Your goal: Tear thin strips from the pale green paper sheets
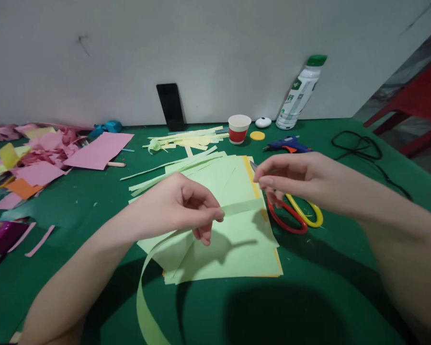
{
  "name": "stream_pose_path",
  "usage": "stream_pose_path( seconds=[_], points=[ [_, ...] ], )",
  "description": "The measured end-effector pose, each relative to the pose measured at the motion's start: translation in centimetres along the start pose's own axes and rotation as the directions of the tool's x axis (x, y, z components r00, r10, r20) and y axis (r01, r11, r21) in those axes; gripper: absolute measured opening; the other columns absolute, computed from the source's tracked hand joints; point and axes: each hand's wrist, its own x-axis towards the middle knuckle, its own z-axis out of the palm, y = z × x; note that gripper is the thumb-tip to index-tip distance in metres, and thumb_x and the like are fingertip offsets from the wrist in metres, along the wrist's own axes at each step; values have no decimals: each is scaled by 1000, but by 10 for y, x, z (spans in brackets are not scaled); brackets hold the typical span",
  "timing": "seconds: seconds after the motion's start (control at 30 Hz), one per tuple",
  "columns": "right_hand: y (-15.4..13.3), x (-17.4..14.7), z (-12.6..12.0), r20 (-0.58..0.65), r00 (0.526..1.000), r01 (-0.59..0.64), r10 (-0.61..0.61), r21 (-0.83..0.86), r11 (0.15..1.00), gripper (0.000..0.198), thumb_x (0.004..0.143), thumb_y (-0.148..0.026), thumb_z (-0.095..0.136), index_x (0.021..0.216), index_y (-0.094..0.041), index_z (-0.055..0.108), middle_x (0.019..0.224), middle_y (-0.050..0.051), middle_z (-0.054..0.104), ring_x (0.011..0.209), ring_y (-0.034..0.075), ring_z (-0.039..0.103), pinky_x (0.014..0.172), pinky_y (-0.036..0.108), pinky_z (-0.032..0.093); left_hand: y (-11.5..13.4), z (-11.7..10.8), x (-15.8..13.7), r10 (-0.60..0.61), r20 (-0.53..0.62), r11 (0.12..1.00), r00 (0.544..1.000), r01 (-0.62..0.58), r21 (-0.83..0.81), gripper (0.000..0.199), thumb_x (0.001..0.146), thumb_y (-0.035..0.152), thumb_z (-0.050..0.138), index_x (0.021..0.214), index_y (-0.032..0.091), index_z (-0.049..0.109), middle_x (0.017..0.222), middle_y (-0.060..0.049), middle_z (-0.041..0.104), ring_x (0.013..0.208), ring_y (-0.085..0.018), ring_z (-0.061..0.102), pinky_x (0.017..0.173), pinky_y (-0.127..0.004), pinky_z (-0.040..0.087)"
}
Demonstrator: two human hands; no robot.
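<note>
My left hand (187, 206) is closed in a pinch on a long light-green paper strip (242, 207). One end of the strip sticks out to the right, and its long tail curls down toward the front edge of the view. Over the right side of a stack of light-green paper sheets (230, 261), my right hand (290, 179) has thumb and fingertips drawn together, with nothing visible between them. Below that hand lies a pair of scissors (297, 225) with red and yellow handles, its blades mostly covered by the hand. Yellow-orange paper shows at the stack's edges.
Cut green strips (168, 170) and pale yellow strips (197, 139) lie behind the stack. Along the wall stand a phone (171, 108), a paper cup (239, 129) and a bottle (301, 96). A blue glue gun (287, 143) is at right; pink paper scraps (46, 153) are at left.
</note>
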Motion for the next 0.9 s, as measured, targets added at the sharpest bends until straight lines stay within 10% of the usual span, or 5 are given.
stream_pose_path(
  seconds=[0.3, 0.9],
  points=[
    [-18, 0, 39, 64, 990, 128, -125, -59, 990, 14, 75, -20, 52, 68, -16, 63, 55, -3, 57, 48, 6, 46, 43, 19, 32, -4, 13, 6, 30, 38, 992, 999, -34, 120, 17, 76, 24, 54, 67, 16, 66, 52, 2, 64, 45, -7, 56, 41, -12, 38],
    [-23, 0, 23, 146, 967, -216, 211, 20, 976, 9, 64, -16, 52, 57, -17, 58, 48, -2, 59, 45, 10, 58, 40, 16, 44, -4, 11, 9, -34, 78, 999, 996, 31, 29, 16, 77, 24, 56, 69, 14, 66, 52, 3, 63, 47, -5, 59, 43, -9, 40]
  ],
)
